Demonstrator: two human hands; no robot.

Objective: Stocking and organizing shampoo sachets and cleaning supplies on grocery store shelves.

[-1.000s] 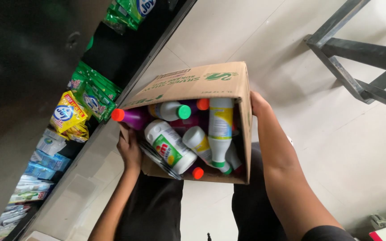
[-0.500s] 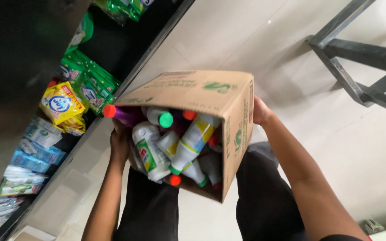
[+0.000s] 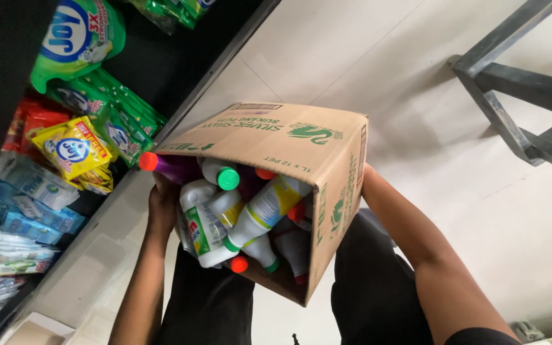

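Note:
I hold an open cardboard box (image 3: 289,137) tilted with its opening towards me. Inside lie several white plastic bottles (image 3: 260,214) with green and red caps, and a purple bottle with an orange-red cap (image 3: 161,165) pokes out at the left rim. My left hand (image 3: 161,207) grips the box's left side, next to the purple bottle. My right hand (image 3: 367,176) is mostly hidden behind the box's right wall; only the wrist and forearm show.
Dark shelves on the left carry green pouches (image 3: 78,38), yellow packets (image 3: 75,150) and blue-and-white packs (image 3: 30,204). Pale floor tiles (image 3: 404,83) stretch to the right. A dark metal frame (image 3: 519,96) stands at the upper right. My dark trousers (image 3: 365,281) are below the box.
The box has tipped further onto its side and shifted slightly left; the bottles slid inside it. Both hands have stayed on the box.

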